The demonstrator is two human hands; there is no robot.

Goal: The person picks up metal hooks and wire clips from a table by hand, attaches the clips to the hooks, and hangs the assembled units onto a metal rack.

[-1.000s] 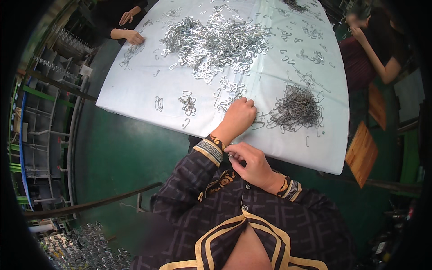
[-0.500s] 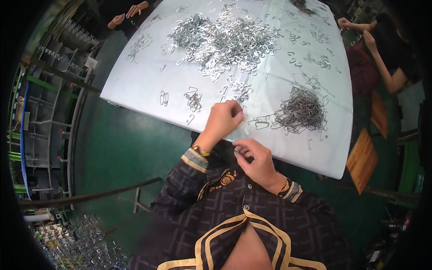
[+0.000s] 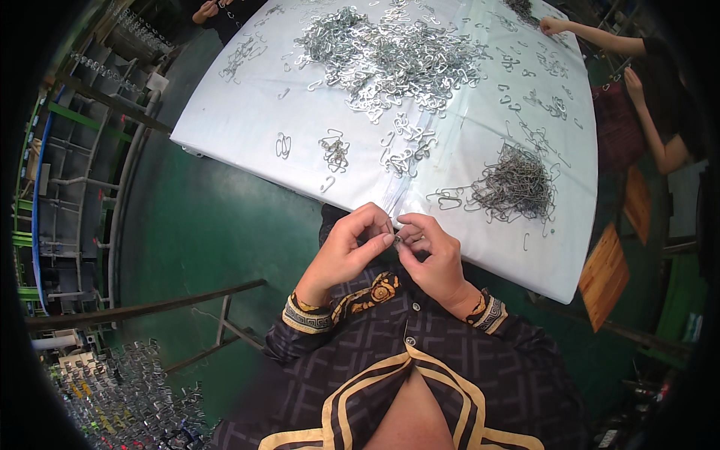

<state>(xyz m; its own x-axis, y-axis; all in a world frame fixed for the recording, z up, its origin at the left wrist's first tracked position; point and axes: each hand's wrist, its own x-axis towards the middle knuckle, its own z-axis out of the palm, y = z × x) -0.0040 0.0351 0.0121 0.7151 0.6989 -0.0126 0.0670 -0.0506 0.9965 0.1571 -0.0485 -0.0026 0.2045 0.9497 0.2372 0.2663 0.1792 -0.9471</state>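
Just off the near edge of the white-covered table (image 3: 255, 161), my two hands meet at the fingertips. My left hand (image 3: 346, 249) is closed in a pinch, and whatever it holds is too small and covered to name. Opposite it, my right hand (image 3: 436, 264) pinches a small metal piece (image 3: 397, 239), mostly hidden by fingers. Beyond them lies a loose cluster of shiny metal hooks (image 3: 409, 156). A dark tangle of bent wire pieces (image 3: 516, 184) is to the right, and a large heap of silvery hooks (image 3: 397, 60) spreads farther back.
Smaller groups of hooks (image 3: 334, 152) are scattered on the table. Other people work at the far left (image 3: 204, 12) and the right (image 3: 555, 27). Wooden boards (image 3: 604, 277) stand at the right. A metal bar (image 3: 165, 305) and racks of metal parts (image 3: 135, 390) are at the left.
My left hand has come back from over the table to meet my right hand at the edge. At the right, the other person's hand has reached onto the table. The view has shifted slightly.
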